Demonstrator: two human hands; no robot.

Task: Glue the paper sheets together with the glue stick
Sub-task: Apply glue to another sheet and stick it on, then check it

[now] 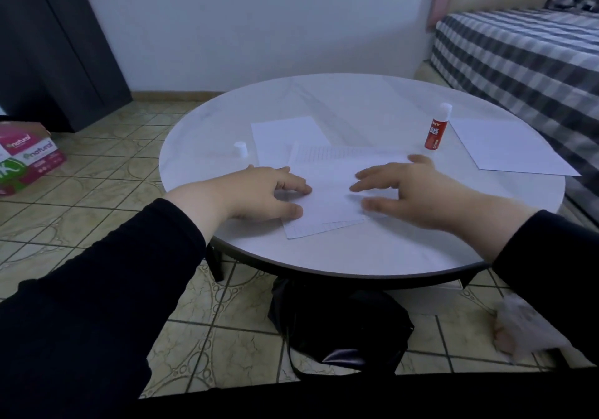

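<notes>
Two overlapping white paper sheets (330, 179) lie near the front of the round white table (356, 250), the upper one slightly askew over a lined one. My left hand (262, 192) presses on the left edge of the stack with its fingers bent. My right hand (411, 188) hovers blurred over the right part, fingers spread. The red glue stick (436, 132) stands upright and uncapped at the back right. Its white cap (240, 150) stands at the left. Another sheet (285, 136) lies behind the stack, and one more sheet (509, 149) at the far right.
A bed with a checked cover (525, 49) stands close to the table's right side. A black bag (340, 328) lies on the tiled floor under the table. A paper box (26, 156) sits on the floor at the left, near a dark cabinet (48, 46).
</notes>
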